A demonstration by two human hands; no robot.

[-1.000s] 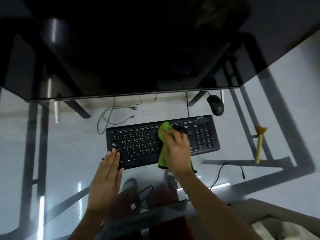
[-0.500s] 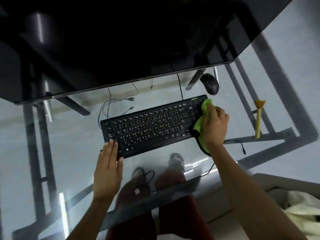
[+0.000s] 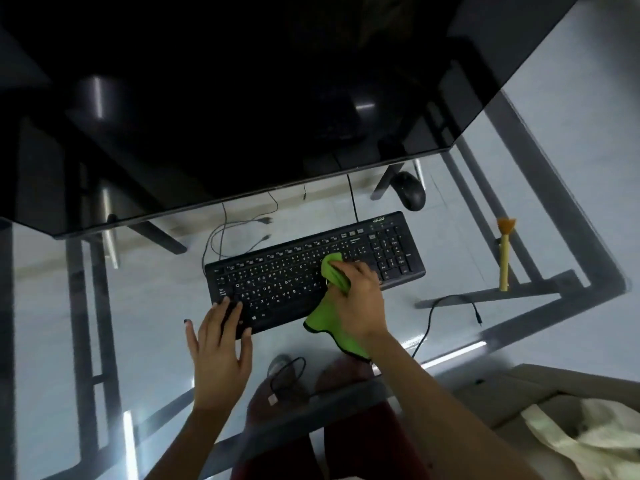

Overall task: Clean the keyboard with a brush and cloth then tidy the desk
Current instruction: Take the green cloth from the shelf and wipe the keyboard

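Observation:
A black keyboard (image 3: 294,271) lies slightly askew on the glass desk (image 3: 540,188). My right hand (image 3: 360,299) grips a bright green cloth (image 3: 329,313) and presses it on the keys right of the keyboard's middle; the cloth's tail hangs over the front edge. Fingers spread, my left hand (image 3: 218,351) lies flat on the keyboard's front left corner. A yellow brush (image 3: 504,254) with an orange tip rests on the glass to the right, well clear of both hands.
A large black monitor (image 3: 242,98) overhangs the back of the desk. A black mouse (image 3: 411,195) sits behind the keyboard's right end. Loose cables (image 3: 239,233) lie behind the keyboard and another cable (image 3: 446,313) runs at the right. My legs show through the glass.
My right hand has swept the green cloth from the keyboard's right end back leftward to the keys near the middle. My left hand stays on the front left corner.

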